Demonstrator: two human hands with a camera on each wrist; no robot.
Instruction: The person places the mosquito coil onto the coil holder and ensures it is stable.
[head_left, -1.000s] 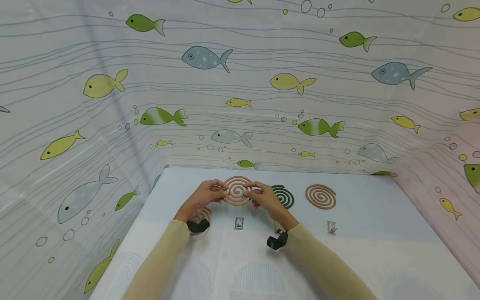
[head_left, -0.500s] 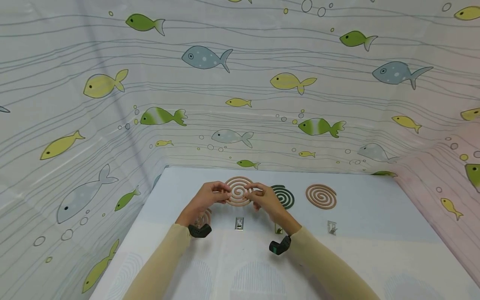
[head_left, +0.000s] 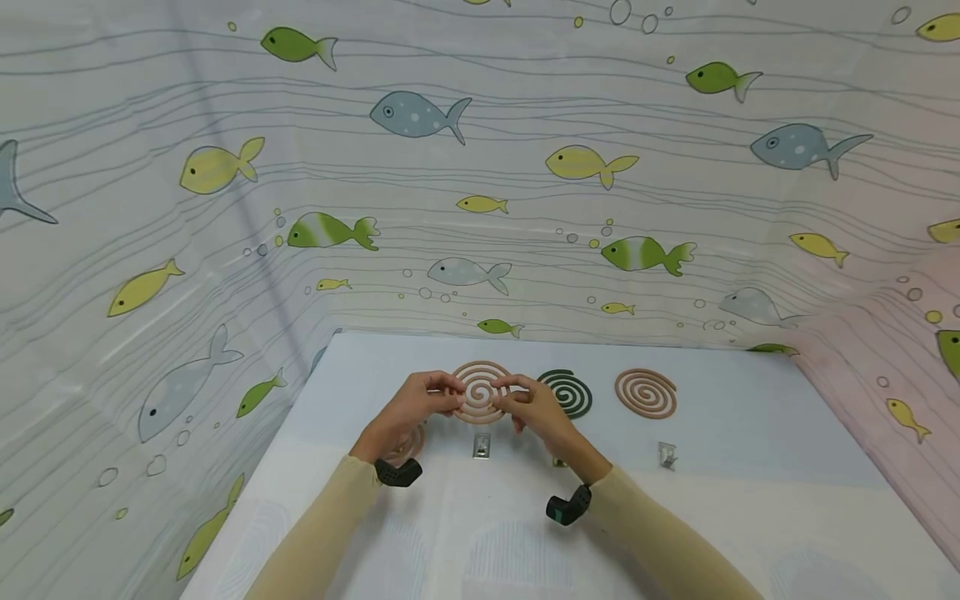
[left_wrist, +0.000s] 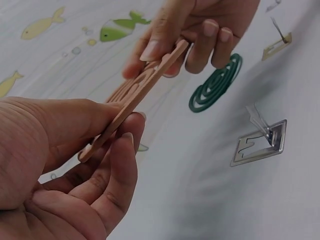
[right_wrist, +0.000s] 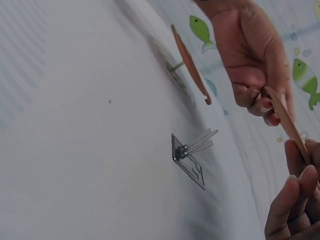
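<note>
We see the left grip point(head_left: 408, 411) pinching one edge of a tan coil point(left_wrist: 142, 93) and the right grip point(head_left: 536, 414) pinching the other, so it is up in the air between them. Below the grips, we spot a small metal stand point(head_left: 482, 447) on the worktop point(head_left: 750, 417). By the left grip, a second coil point(right_wrist: 191, 65) sits on a thin post. Past the right grip, we find a green coil point(head_left: 566, 393), then a third tan one point(head_left: 647, 394) farther right.

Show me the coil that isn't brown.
It's the dark green coil, on the table right of the brown coil that the left hand and right hand hold. The far-right coil and partly hidden far-left coil are brown too.
</note>
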